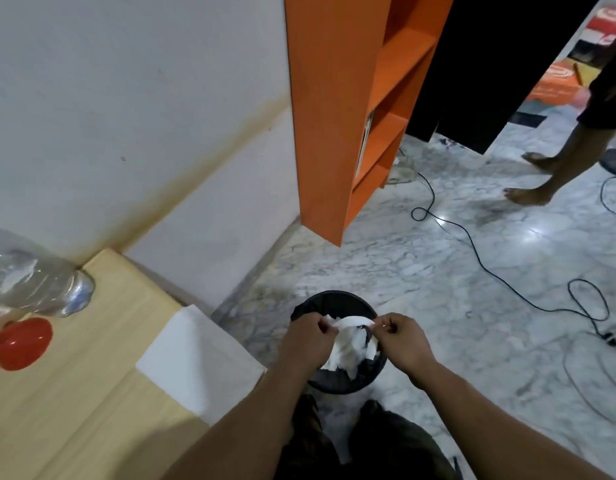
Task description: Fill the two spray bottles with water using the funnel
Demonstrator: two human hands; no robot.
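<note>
Both your hands pinch one crumpled white tissue (pixel 348 336) over the black waste bin (pixel 337 382) on the marble floor: your left hand (pixel 308 341) grips its left end, your right hand (pixel 403 337) the right. The red plastic funnel (pixel 20 344), smooth and glossy, lies behind to your left on the pale wood-grain counter (pixel 91 393), nearer your left hand, touching a clear crinkled bottle (pixel 25 285) on its side. No spray bottles are visible. A flat white sheet (pixel 195 362) overhangs the counter edge.

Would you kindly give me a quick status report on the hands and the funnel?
Left hand and right hand pinch white paper over black bin. Red funnel untouched on table. No spray bottles in view.
</note>
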